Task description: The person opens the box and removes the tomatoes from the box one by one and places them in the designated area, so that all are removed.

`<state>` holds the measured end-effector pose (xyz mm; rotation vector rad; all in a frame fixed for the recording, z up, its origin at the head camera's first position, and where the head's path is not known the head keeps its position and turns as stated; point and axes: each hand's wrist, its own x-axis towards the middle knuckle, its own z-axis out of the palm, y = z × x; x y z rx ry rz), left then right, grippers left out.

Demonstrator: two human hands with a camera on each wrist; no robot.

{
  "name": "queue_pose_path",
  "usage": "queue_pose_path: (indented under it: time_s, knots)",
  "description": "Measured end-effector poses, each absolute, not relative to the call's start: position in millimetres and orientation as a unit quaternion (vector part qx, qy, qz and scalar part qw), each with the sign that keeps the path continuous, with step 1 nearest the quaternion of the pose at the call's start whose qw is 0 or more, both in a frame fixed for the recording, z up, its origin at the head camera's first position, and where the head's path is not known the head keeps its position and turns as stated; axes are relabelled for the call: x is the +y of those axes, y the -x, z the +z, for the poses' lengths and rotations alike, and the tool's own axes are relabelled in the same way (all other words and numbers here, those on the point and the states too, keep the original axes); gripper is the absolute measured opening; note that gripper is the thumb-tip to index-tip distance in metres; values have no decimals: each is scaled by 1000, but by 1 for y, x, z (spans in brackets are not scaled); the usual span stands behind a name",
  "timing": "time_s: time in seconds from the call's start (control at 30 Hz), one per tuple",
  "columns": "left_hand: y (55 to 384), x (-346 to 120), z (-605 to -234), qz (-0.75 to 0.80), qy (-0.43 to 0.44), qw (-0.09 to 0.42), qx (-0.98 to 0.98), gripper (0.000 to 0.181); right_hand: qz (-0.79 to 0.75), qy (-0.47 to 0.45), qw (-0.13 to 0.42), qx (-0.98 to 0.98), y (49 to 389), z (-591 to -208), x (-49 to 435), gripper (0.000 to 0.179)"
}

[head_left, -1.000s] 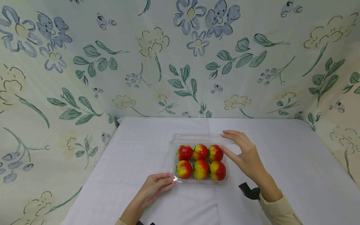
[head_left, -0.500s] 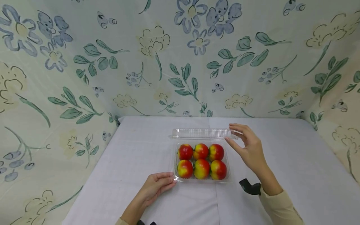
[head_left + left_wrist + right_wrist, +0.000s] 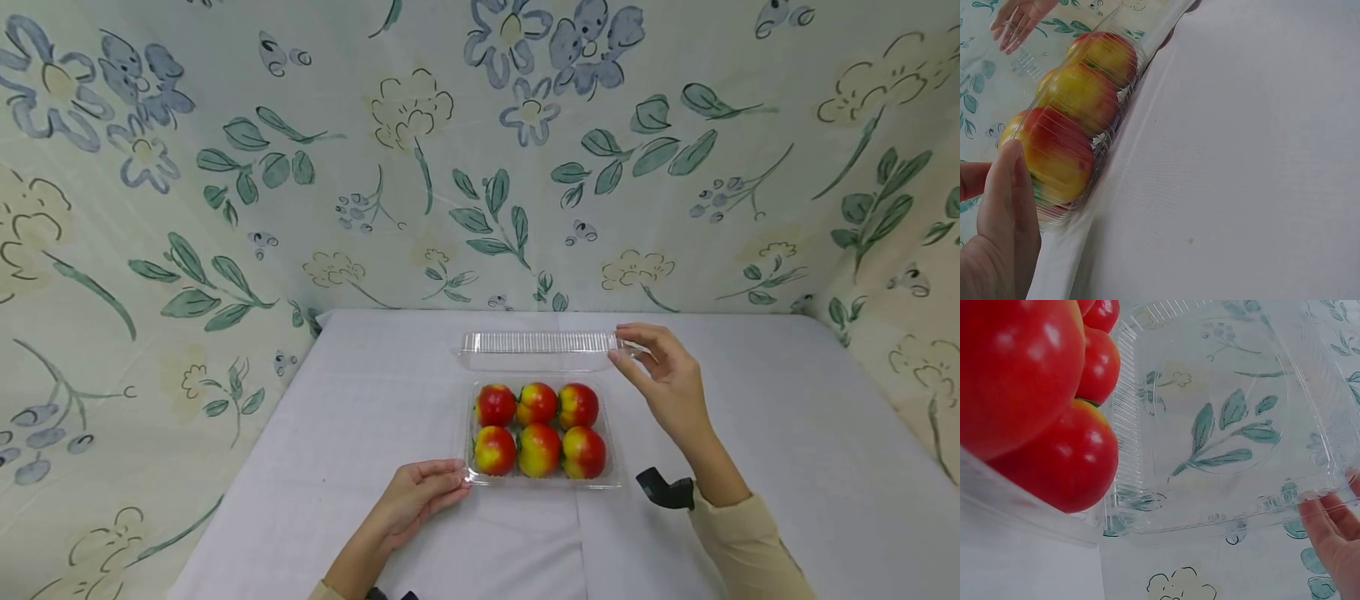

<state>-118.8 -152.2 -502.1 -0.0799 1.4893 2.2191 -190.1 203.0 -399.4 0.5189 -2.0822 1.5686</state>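
Observation:
A clear plastic clamshell box (image 3: 543,482) holds several red-and-yellow apples (image 3: 539,450) in two rows. Its see-through lid (image 3: 542,342) stands raised along the back side, and in the right wrist view the ribbed lid (image 3: 1222,419) fills most of the picture. My left hand (image 3: 422,502) pinches the box's front left corner between thumb and fingers. With thumb and fingertips my right hand (image 3: 667,379) grips the right edge of the lid. The left wrist view shows my left hand (image 3: 1004,219) beside the box wall, with apples visible through the plastic.
A white cloth covers the table (image 3: 360,392). Floral fabric (image 3: 480,167) hangs behind it and on both sides. A black strap-like piece (image 3: 666,490) sits at my right wrist, by the beige sleeve (image 3: 742,533).
The lid has swung up and back from over the rear of the box. My right hand has moved with it, away from me and slightly right. My left hand has stayed in place.

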Motion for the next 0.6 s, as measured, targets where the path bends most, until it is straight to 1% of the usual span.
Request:
queue_pose_path:
  time_s: [0.13, 0.37, 0.5, 0.6]
  knots:
    - [118, -152, -501, 808, 30, 231, 541, 39, 578, -180, 237, -760, 193, -400, 205, 33]
    - [119, -152, -501, 806, 33, 231, 544, 38, 580, -170, 240, -760, 199, -403, 209, 35]
    - [119, -153, -501, 805, 30, 233, 545, 38, 593, -159, 229, -755, 203, -406, 213, 34]
    - [118, -152, -500, 804, 31, 233, 546, 38, 607, -150, 212, -751, 207, -408, 217, 29]
